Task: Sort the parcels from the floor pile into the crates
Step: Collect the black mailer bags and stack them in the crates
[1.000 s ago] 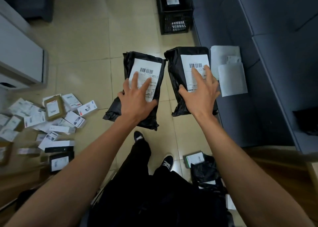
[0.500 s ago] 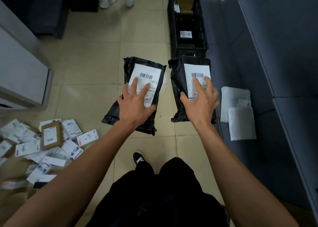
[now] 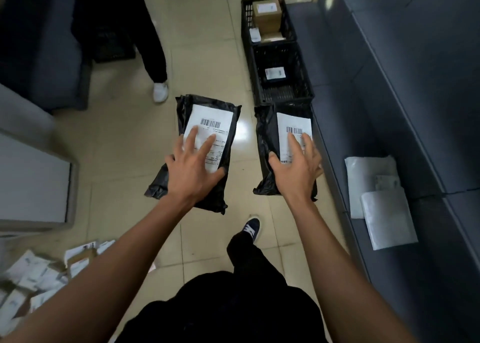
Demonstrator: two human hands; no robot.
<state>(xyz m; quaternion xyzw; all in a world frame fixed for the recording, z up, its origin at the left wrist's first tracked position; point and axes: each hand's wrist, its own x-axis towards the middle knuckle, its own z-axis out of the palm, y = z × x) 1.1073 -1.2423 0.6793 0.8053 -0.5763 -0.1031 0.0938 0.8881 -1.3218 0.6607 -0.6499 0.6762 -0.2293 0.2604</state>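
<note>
I carry two black poly-bag parcels with white barcode labels above the floor. My left hand [image 3: 193, 172] grips the left parcel [image 3: 223, 114], fingers spread over its label. My right hand [image 3: 296, 168] grips the right parcel [image 3: 267, 134] the same way, and this parcel's far end hangs just before the near black crate [image 3: 306, 82]. That crate holds one dark parcel with a white label [image 3: 274, 72]. A second black crate [image 3: 246, 12] stands behind it with cardboard boxes [image 3: 267, 12] inside. The floor pile [image 3: 33, 272] of small parcels lies at the lower left.
A grey sofa [image 3: 389, 95] runs along the right, with white mailers [image 3: 384, 212] on its seat. Another person's leg and white shoe [image 3: 160, 91] stand ahead on the left, near a dark crate [image 3: 114, 43]. A grey cabinet [image 3: 33, 181] juts in at the left.
I have walked forward along the sofa. The crates have come closer, the pile has slid to the lower left, and both hands still hold their parcels.
</note>
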